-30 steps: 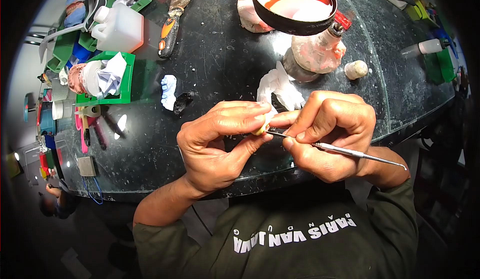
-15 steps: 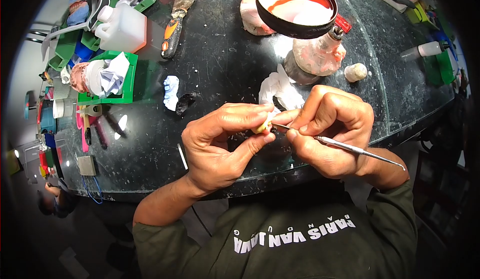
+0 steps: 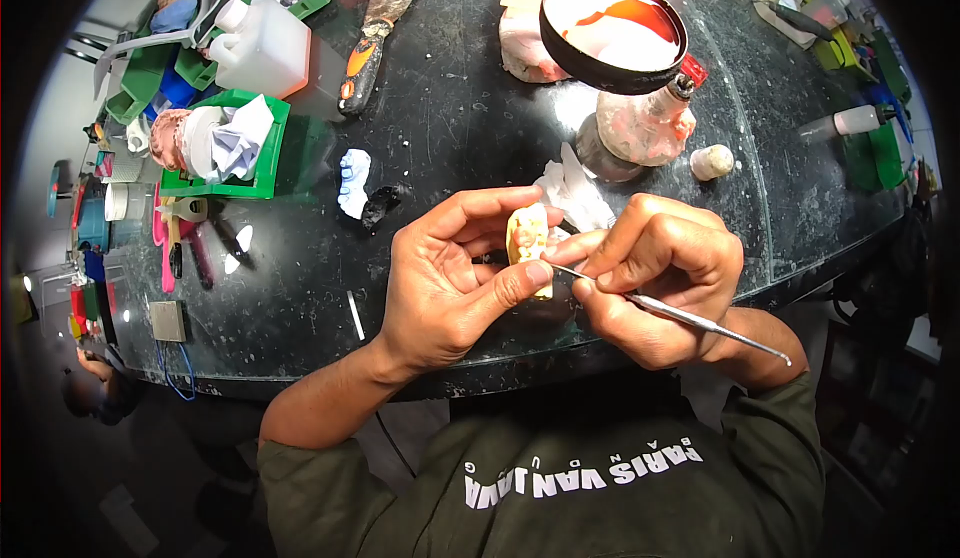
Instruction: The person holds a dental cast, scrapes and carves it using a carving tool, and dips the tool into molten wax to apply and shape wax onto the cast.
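My left hand (image 3: pixel 450 268) holds a pale yellow dental cast (image 3: pixel 527 238) upright between thumb and fingers, its row of teeth showing. Closed in a pen-like grip, my right hand (image 3: pixel 665 278) has a slim metal dental carving tool (image 3: pixel 680 316). One end of the tool meets or nearly meets the cast near my left thumb; the small hooked end points out to the lower right. Behind the hands lies a crumpled white tissue (image 3: pixel 572 193). A light blue impression piece (image 3: pixel 353 184) and a black scrap (image 3: pixel 381 205) rest on the table to the left.
Beyond my hands stand a round dish of red and pink wax (image 3: pixel 613 33), a wax-smeared burner (image 3: pixel 645 123) and a small pale jar (image 3: pixel 712 163). A putty knife (image 3: pixel 370 48), a green tray (image 3: pixel 268 158) and a plastic jug (image 3: pixel 262 50) are at the left.
The cast has been turned upright in my left hand, so its teeth now show more. My right hand keeps its grip on the tool. The whole view has shifted slightly.
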`<action>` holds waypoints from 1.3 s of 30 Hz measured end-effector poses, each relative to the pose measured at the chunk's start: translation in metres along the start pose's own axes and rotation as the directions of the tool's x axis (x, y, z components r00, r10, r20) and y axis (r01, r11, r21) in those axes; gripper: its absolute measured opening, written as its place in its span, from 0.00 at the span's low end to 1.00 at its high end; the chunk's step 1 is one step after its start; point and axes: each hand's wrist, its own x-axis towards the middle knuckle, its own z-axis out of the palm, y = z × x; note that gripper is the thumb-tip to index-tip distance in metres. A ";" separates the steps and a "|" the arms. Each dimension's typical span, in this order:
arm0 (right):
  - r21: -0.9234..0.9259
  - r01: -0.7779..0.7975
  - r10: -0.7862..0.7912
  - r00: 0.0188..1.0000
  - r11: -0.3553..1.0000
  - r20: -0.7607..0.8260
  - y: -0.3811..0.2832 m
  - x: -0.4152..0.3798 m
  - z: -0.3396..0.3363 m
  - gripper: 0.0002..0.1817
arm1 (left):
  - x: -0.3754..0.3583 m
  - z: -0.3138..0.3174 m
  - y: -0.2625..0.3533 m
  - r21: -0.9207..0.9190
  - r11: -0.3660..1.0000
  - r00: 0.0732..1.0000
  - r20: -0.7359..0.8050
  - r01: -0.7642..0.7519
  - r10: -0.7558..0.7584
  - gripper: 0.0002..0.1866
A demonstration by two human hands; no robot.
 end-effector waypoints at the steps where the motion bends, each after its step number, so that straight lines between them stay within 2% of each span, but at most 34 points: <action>1: 0.033 -0.029 0.028 1.000 0.999 0.005 -0.001 -0.001 -0.001 0.12 | 0.000 0.001 0.001 -0.021 1.000 1.000 0.005 0.012 -0.012 0.27; 2: 0.140 -0.079 0.075 0.997 0.987 0.029 -0.001 -0.002 -0.004 0.12 | -0.001 0.002 0.002 -0.041 0.999 1.000 0.008 0.022 -0.022 0.28; 5: 0.417 -0.151 0.226 0.964 0.896 -0.137 -0.005 -0.005 0.003 0.11 | -0.001 0.003 0.000 -0.081 0.997 1.000 -0.004 0.010 -0.011 0.27; 7: 0.311 -0.087 0.148 0.972 0.946 -0.180 -0.001 -0.003 0.006 0.11 | -0.001 0.005 -0.001 -0.098 0.995 1.000 -0.024 0.005 -0.008 0.25; 9: 0.124 0.018 0.000 0.990 0.992 -0.144 0.009 -0.002 0.003 0.10 | -0.002 0.008 0.003 -0.108 0.994 0.999 -0.048 0.016 -0.022 0.23; 13: 0.021 0.079 -0.077 0.994 0.997 -0.084 0.008 0.003 0.003 0.11 | -0.004 0.005 0.004 -0.030 0.999 1.000 -0.011 0.016 -0.016 0.18; 17: 0.036 0.079 -0.076 0.994 0.996 -0.077 0.008 0.002 0.004 0.10 | -0.005 0.005 0.000 -0.015 0.998 0.998 -0.038 -0.060 0.059 0.15; 20: 0.031 0.080 -0.078 0.994 0.996 -0.080 0.007 0.001 0.004 0.10 | -0.006 0.005 0.000 -0.057 0.997 0.999 -0.017 -0.045 0.044 0.15; 29: -0.013 0.113 -0.113 0.993 0.993 -0.025 0.005 0.003 0.004 0.10 | -0.007 0.006 -0.001 -0.010 0.999 0.997 -0.070 -0.044 0.044 0.15; 39: 0.006 0.072 -0.072 0.997 0.997 0.001 0.002 0.003 0.001 0.11 | -0.007 0.007 -0.003 -0.008 0.993 0.988 -0.102 -0.119 0.117 0.15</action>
